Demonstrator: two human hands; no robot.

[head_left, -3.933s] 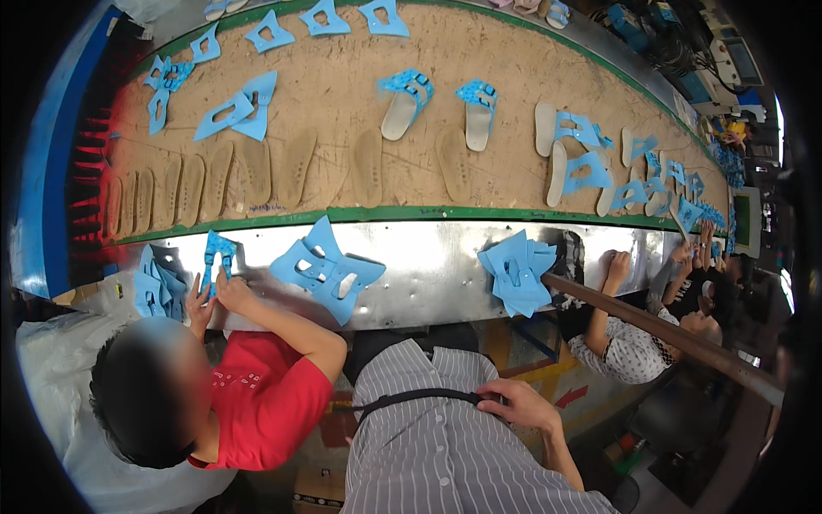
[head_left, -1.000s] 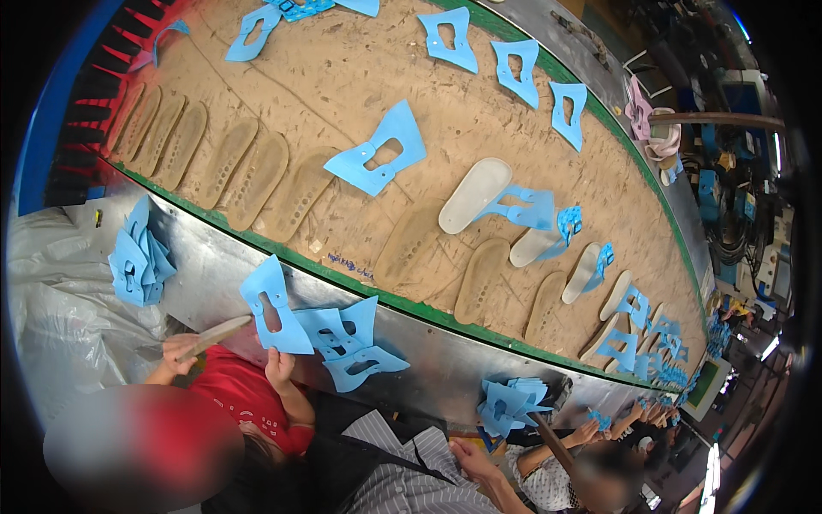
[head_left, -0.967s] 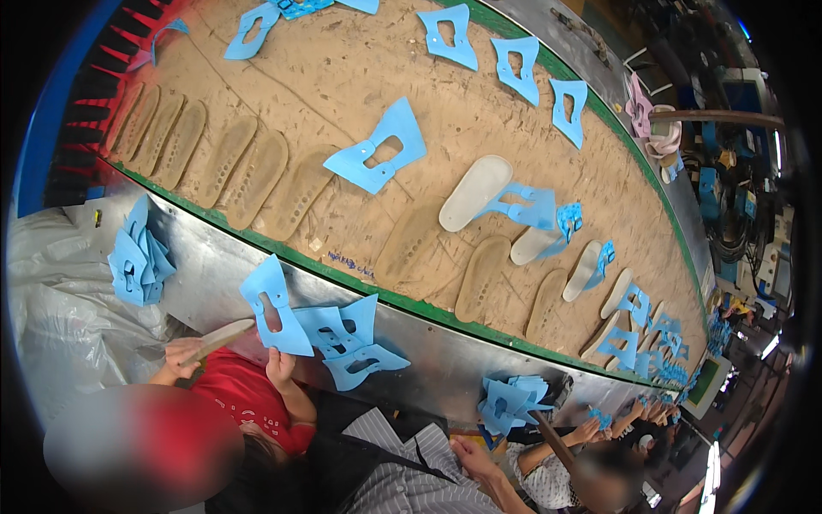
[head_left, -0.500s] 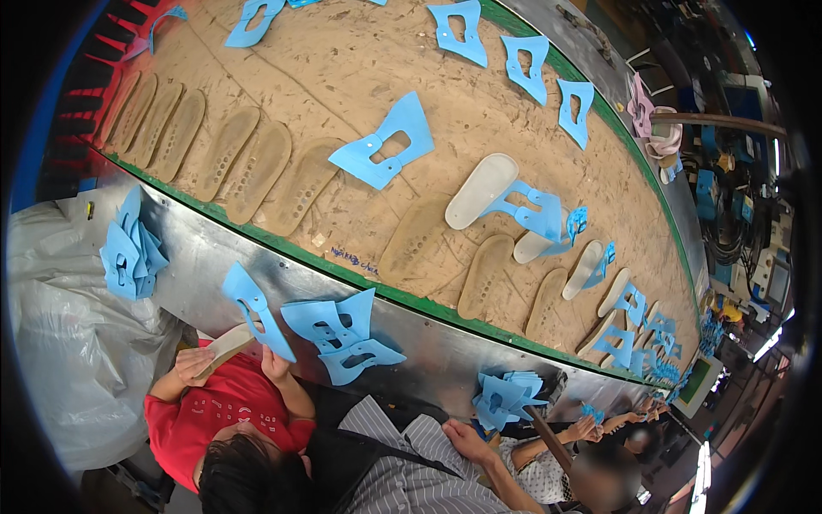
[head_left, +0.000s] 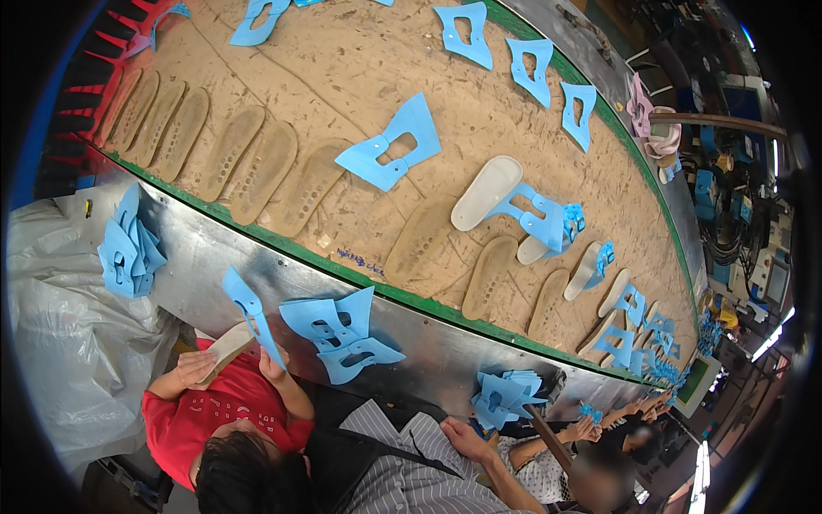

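My right hand rests low in the picture, over the grey pinstriped cloth at my lap. Its fingers are curled, and nothing shows in them. My left hand is out of sight. Nearest on the metal ledge are a pile of blue cut-out shoe upper pieces ahead to the left and another blue pile to the right. A person in red at my left holds a pale shoe sole in one hand and a blue upper piece in the other.
Beyond the ledge runs a green-edged tan belt with several brown soles, blue uppers and a white sole. More blue pieces lie at far left, beside clear plastic sheeting. Other people work at right.
The person in red has turned the blue upper piece more edge-on and tilted the sole. Things on the belt appear slightly farther right. My right hand stays where it was.
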